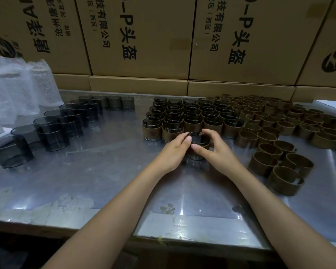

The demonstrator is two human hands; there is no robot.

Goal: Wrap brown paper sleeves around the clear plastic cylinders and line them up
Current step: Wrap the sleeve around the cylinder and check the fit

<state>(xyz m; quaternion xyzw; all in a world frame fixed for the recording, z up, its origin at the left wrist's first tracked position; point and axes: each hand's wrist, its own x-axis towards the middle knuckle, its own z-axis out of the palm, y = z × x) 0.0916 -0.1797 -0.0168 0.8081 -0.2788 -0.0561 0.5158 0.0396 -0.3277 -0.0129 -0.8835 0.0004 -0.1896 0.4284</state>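
Standing on the metal table point(85, 181) just in front of the block of sleeved cylinders point(192, 117), a clear cylinder point(199, 137) with a brown paper sleeve point(207, 146) around it is held between both hands. It is gripped from the left by the curled fingers and thumb of the left hand point(173, 150), and from the right by those of the right hand point(214, 147). Bare dark-tinted cylinders point(52, 133) are ranged in rows at the left. Loose paper sleeves point(279, 133) are spread over the right side. Bubble-wrap bundles point(17, 88) are stacked at far left, and cardboard boxes point(144, 35) are piled behind.
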